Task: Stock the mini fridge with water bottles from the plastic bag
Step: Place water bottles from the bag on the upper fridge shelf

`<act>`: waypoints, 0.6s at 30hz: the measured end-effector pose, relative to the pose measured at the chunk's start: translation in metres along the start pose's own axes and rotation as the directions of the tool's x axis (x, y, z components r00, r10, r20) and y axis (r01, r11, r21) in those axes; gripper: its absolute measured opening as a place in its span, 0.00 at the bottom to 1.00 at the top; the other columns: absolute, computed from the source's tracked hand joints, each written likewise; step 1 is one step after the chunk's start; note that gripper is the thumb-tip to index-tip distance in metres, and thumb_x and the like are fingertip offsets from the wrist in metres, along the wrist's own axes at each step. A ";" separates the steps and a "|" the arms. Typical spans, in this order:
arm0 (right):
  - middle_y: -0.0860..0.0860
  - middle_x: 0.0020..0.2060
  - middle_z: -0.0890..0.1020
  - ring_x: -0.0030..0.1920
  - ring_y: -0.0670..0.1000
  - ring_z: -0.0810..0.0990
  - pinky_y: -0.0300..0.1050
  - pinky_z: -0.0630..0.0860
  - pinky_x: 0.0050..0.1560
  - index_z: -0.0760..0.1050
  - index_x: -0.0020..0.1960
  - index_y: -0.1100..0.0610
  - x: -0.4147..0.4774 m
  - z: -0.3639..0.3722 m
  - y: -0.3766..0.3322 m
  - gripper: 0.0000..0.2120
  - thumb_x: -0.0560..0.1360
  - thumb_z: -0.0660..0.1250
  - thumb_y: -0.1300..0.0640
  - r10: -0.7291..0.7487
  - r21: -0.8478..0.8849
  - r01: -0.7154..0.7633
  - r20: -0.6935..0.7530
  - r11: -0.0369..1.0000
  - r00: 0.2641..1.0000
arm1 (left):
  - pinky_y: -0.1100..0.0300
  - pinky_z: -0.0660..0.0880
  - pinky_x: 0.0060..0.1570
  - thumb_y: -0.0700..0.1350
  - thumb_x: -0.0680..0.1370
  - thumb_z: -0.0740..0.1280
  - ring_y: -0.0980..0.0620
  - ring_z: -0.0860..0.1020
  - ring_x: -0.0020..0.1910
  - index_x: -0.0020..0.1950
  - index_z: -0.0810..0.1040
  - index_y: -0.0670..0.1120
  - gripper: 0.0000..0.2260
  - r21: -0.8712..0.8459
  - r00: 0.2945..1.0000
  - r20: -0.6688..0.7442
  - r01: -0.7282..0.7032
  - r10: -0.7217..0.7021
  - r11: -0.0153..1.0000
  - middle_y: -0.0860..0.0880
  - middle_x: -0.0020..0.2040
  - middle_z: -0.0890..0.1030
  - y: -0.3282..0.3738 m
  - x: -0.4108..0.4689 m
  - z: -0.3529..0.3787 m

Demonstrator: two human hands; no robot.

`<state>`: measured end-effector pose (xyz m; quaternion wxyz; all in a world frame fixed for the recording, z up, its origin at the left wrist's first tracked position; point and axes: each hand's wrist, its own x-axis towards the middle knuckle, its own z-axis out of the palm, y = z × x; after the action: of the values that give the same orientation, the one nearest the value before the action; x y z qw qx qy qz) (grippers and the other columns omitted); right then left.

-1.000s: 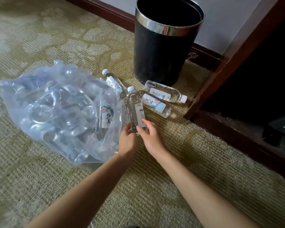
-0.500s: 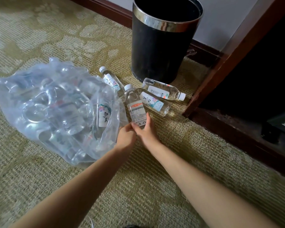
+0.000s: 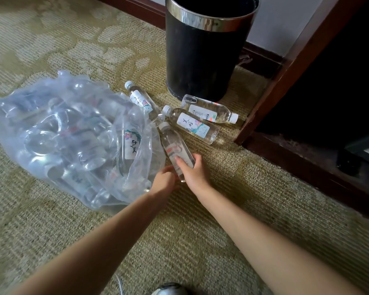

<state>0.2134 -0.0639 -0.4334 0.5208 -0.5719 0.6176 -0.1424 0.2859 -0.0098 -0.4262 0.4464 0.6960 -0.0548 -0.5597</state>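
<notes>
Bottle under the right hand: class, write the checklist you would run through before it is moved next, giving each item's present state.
1. Right hand grips the held bottle: ok, fingers curl round its lower end.
2. White cap on: ok.
3. Left hand free of the held bottle: cannot tell; it sits at the bottle's base, beside the plastic bag.
4. Space around the cap end: not ok; three loose bottles lie close by on the carpet.
5. Fridge ready to receive it: cannot tell; the cabinet opening is dark.
</notes>
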 end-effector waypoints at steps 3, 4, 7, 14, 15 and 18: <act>0.53 0.56 0.78 0.54 0.54 0.78 0.54 0.77 0.55 0.70 0.63 0.55 -0.003 0.001 0.002 0.27 0.71 0.70 0.40 0.029 -0.035 -0.030 -0.040 0.999 0.999 | 0.58 0.75 0.42 0.28 0.76 0.53 0.52 0.77 0.41 0.61 0.71 0.40 0.17 -0.029 0.999 -0.034 -0.002 0.001 1.000 0.47 0.47 0.81 -0.008 -0.001 -0.002; 0.53 0.57 0.77 0.55 0.54 0.77 0.54 0.76 0.56 0.69 0.62 0.55 -0.004 0.002 0.003 0.28 0.70 0.70 0.40 0.029 -0.067 -0.033 -0.051 0.997 0.998 | 0.59 0.76 0.41 0.27 0.76 0.53 0.53 0.78 0.42 0.60 0.71 0.41 0.17 -0.041 0.999 -0.038 -0.015 0.014 0.999 0.45 0.49 0.81 -0.009 -0.002 -0.003; 0.52 0.57 0.76 0.55 0.54 0.77 0.54 0.75 0.57 0.69 0.61 0.54 -0.007 0.004 0.005 0.30 0.67 0.72 0.39 0.025 -0.125 -0.036 -0.088 0.991 0.996 | 0.63 0.78 0.35 0.28 0.77 0.52 0.52 0.80 0.40 0.62 0.70 0.40 0.17 -0.131 0.998 -0.046 -0.041 0.035 0.990 0.45 0.45 0.82 -0.008 -0.004 -0.007; 0.48 0.52 0.79 0.44 0.46 0.79 0.42 0.78 0.43 0.69 0.57 0.53 -0.004 -0.013 0.016 0.28 0.65 0.76 0.43 0.119 0.067 -0.122 0.040 0.990 0.992 | 0.61 0.78 0.39 0.26 0.74 0.50 0.55 0.83 0.38 0.69 0.70 0.41 0.26 -0.123 0.997 0.052 -0.043 0.049 0.991 0.49 0.41 0.85 -0.007 -0.008 -0.004; 0.48 0.52 0.78 0.44 0.45 0.79 0.40 0.77 0.42 0.68 0.59 0.54 -0.003 -0.017 0.017 0.29 0.65 0.76 0.43 0.148 0.117 -0.155 0.066 0.981 0.987 | 0.60 0.79 0.40 0.26 0.74 0.51 0.54 0.83 0.39 0.68 0.70 0.41 0.25 -0.125 0.997 0.059 -0.040 0.048 0.991 0.49 0.42 0.85 -0.008 -0.008 -0.002; 0.56 0.54 0.81 0.43 0.50 0.82 0.40 0.80 0.37 0.69 0.64 0.59 -0.003 -0.026 0.023 0.29 0.69 0.74 0.46 0.193 0.331 -0.227 0.134 0.916 0.972 | 0.55 0.79 0.44 0.28 0.74 0.56 0.49 0.82 0.42 0.66 0.71 0.42 0.23 -0.136 0.997 0.069 -0.026 0.035 0.990 0.44 0.44 0.83 -0.008 -0.009 0.006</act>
<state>0.1796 -0.0655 -0.4389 0.6547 -0.4086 0.6146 -0.1632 0.2744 -0.0029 -0.4245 0.4988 0.6429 -0.0432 -0.5797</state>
